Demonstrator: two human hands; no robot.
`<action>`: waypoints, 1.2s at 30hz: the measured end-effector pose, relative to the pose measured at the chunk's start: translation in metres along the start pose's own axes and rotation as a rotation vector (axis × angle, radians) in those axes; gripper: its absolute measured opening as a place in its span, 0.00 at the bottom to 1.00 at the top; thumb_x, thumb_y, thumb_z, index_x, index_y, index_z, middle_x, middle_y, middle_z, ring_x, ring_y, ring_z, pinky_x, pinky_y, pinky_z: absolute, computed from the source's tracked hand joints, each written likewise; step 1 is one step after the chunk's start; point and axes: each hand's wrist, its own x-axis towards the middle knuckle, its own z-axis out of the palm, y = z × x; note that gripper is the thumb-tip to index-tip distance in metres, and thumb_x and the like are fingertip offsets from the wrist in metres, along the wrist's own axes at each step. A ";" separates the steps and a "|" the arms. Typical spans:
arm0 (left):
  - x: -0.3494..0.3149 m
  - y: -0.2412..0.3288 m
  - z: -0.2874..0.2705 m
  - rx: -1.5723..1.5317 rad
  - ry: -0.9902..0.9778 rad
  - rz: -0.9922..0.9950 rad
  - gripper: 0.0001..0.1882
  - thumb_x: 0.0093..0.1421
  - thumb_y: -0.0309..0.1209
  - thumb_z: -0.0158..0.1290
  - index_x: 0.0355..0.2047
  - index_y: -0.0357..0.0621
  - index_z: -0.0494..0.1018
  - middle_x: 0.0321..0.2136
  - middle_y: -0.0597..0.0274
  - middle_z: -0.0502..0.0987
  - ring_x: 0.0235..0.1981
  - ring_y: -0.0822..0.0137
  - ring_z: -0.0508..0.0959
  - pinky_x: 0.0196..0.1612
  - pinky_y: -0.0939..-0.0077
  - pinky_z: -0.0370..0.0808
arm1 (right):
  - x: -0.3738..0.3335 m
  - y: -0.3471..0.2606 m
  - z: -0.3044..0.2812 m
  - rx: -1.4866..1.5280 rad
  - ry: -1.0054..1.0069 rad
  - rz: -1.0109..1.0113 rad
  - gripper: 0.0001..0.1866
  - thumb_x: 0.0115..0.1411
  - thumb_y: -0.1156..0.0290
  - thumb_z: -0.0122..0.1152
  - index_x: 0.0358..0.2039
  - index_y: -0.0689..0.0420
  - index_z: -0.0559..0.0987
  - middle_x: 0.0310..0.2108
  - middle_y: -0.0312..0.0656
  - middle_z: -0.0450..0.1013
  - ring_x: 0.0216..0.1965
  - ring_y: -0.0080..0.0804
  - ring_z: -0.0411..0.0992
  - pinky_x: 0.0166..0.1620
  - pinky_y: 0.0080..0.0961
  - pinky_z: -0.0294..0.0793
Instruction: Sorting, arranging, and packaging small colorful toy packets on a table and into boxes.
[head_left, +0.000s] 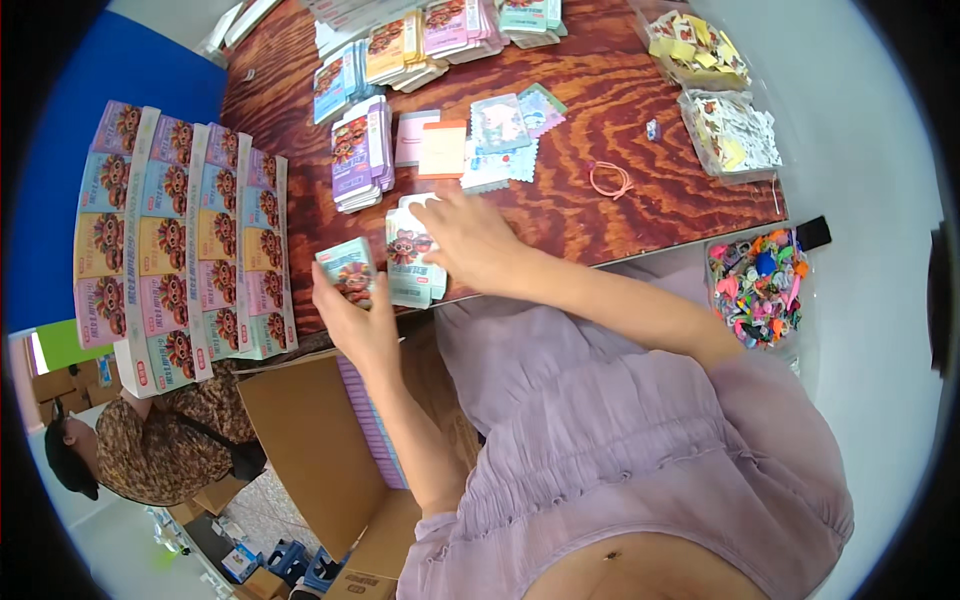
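One teal pack in the left hand, low pale pile under the right.
At the near edge of the desk point(600, 110), the left hand point(358, 325) pinches a teal card pack point(346, 268) between thumb and fingers; just beside it, the right hand point(472, 238) bends its fingers over the pale pile point(408, 265), whether gripping I cannot tell. Beyond stand a purple stack point(354, 155) and loose cards point(500, 125), then a row of colour stacks point(395, 50). The work looks partway: stacks stand grouped by colour, while the held pack and pale pile sit apart.
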 end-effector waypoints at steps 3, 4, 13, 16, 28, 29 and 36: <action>0.020 -0.043 0.005 0.048 -0.048 0.019 0.47 0.54 0.35 0.66 0.68 0.33 0.52 0.62 0.35 0.62 0.61 0.41 0.65 0.63 0.56 0.62 | 0.004 -0.018 0.022 -0.284 -0.028 -0.076 0.28 0.47 0.71 0.66 0.49 0.67 0.71 0.38 0.47 0.71 0.46 0.42 0.67 0.50 0.35 0.65; 0.018 -0.037 0.009 0.133 0.007 0.048 0.45 0.56 0.34 0.64 0.67 0.33 0.53 0.62 0.37 0.63 0.63 0.42 0.63 0.64 0.55 0.61 | 0.005 -0.019 0.025 -0.264 -0.007 -0.075 0.25 0.46 0.73 0.64 0.46 0.66 0.72 0.37 0.47 0.70 0.44 0.42 0.67 0.49 0.35 0.65; -0.005 0.012 -0.011 -0.461 -0.603 0.046 0.30 0.59 0.25 0.61 0.61 0.32 0.66 0.48 0.52 0.79 0.49 0.68 0.76 0.50 0.74 0.73 | -0.006 -0.013 -0.056 0.124 0.094 -0.186 0.09 0.50 0.78 0.56 0.34 0.58 0.74 0.34 0.42 0.69 0.40 0.43 0.71 0.36 0.36 0.73; -0.002 0.022 -0.003 -0.613 -1.173 -0.107 0.22 0.58 0.24 0.62 0.52 0.32 0.71 0.42 0.63 0.79 0.48 0.71 0.76 0.49 0.75 0.73 | -0.029 -0.025 -0.086 0.226 0.033 -0.233 0.05 0.52 0.75 0.56 0.31 0.57 0.74 0.33 0.41 0.70 0.40 0.41 0.73 0.35 0.37 0.74; -0.063 0.062 0.052 -1.429 -1.195 -0.374 0.22 0.53 0.27 0.67 0.48 0.40 0.73 0.44 0.64 0.76 0.47 0.72 0.75 0.49 0.75 0.72 | -0.068 -0.007 -0.120 0.305 0.147 -0.162 0.06 0.54 0.69 0.65 0.30 0.55 0.78 0.27 0.38 0.74 0.29 0.38 0.72 0.32 0.35 0.71; -0.063 0.063 0.052 -1.434 -1.198 -0.360 0.23 0.53 0.26 0.66 0.49 0.40 0.73 0.44 0.64 0.76 0.47 0.71 0.76 0.49 0.75 0.73 | -0.070 -0.005 -0.121 0.304 0.151 -0.157 0.06 0.54 0.69 0.65 0.30 0.55 0.78 0.27 0.38 0.74 0.29 0.38 0.72 0.32 0.35 0.71; -0.059 0.088 0.045 -1.496 -0.982 -0.277 0.25 0.55 0.29 0.66 0.51 0.36 0.72 0.41 0.55 0.81 0.42 0.60 0.82 0.47 0.65 0.80 | -0.085 0.017 -0.129 0.535 0.261 0.027 0.12 0.55 0.74 0.65 0.41 0.60 0.81 0.43 0.43 0.75 0.44 0.36 0.71 0.44 0.31 0.70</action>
